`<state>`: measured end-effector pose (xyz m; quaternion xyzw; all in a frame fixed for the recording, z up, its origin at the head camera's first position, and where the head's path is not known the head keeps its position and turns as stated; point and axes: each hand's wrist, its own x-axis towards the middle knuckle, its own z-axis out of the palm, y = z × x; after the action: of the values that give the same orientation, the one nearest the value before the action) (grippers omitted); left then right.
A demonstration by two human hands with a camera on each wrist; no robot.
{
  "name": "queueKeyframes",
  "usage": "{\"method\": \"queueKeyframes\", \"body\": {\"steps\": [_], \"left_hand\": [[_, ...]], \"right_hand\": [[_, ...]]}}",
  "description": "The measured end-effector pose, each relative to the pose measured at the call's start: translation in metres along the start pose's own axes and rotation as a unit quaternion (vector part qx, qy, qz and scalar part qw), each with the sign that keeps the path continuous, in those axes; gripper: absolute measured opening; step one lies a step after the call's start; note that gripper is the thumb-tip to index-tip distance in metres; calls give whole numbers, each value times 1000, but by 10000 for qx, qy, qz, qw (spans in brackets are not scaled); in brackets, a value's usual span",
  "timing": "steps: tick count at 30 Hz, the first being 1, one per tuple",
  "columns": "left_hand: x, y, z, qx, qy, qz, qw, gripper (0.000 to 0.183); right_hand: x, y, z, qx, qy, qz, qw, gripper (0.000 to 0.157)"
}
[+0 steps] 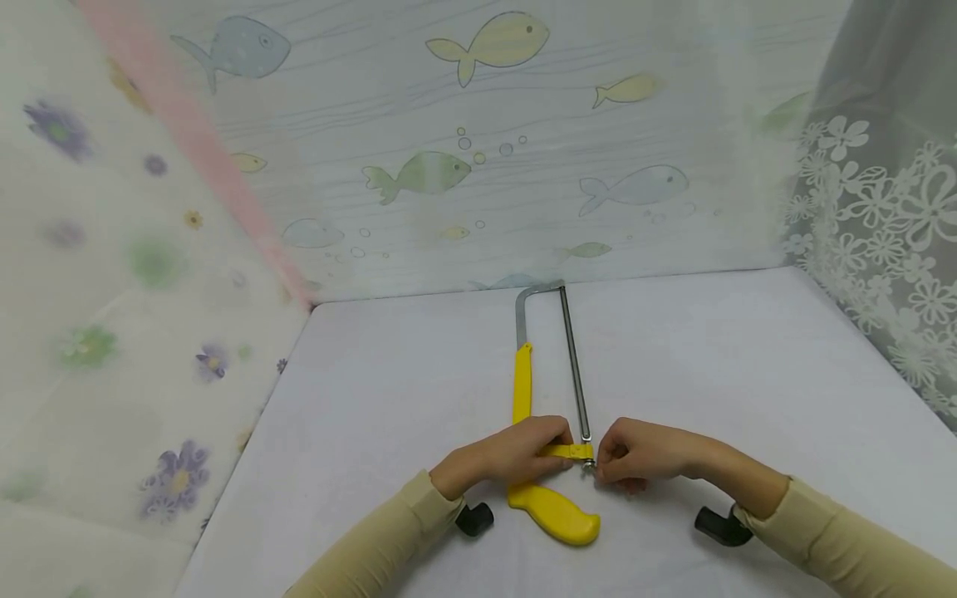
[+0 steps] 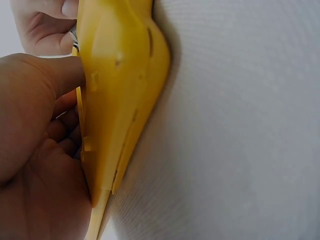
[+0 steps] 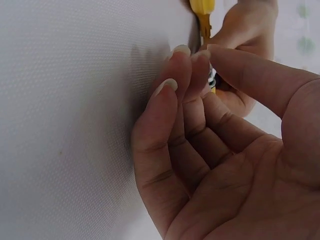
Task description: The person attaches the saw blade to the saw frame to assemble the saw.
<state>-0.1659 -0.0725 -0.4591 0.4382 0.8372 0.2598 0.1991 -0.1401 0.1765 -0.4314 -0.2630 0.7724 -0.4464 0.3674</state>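
A hacksaw [image 1: 522, 386] with a yellow frame and grey metal front lies on the white table, its blade [image 1: 572, 357] on the right and its handle [image 1: 562, 517] toward me. My left hand [image 1: 527, 448] reaches across the frame and grips the short yellow arm near the blade's near end. The left wrist view shows the thumb and curled fingers of that hand beside the yellow handle. Just to the right, my right hand [image 1: 639, 453] pinches the small metal wing nut [image 1: 587, 468] between thumb and forefinger. Its other fingers are loosely curled in the right wrist view, and the fingertips partly hide the nut.
A white cloth covers the table [image 1: 389, 374]. Fish-patterned cloth [image 1: 516, 208] hangs at the back, flowered cloth [image 1: 112, 291] on the left and a lacy curtain [image 1: 890, 191] on the right. Black wrist mounts [image 1: 474, 520] sit under both sleeves.
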Motion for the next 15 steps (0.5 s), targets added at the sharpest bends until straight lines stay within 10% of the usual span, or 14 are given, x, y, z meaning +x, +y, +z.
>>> {"method": "queueKeyframes", "body": {"steps": [15], "left_hand": [[1, -1, 0, -60, -8, 40, 10000, 9]], "right_hand": [[5, -9, 5, -188, 231, 428, 9986, 40]]}}
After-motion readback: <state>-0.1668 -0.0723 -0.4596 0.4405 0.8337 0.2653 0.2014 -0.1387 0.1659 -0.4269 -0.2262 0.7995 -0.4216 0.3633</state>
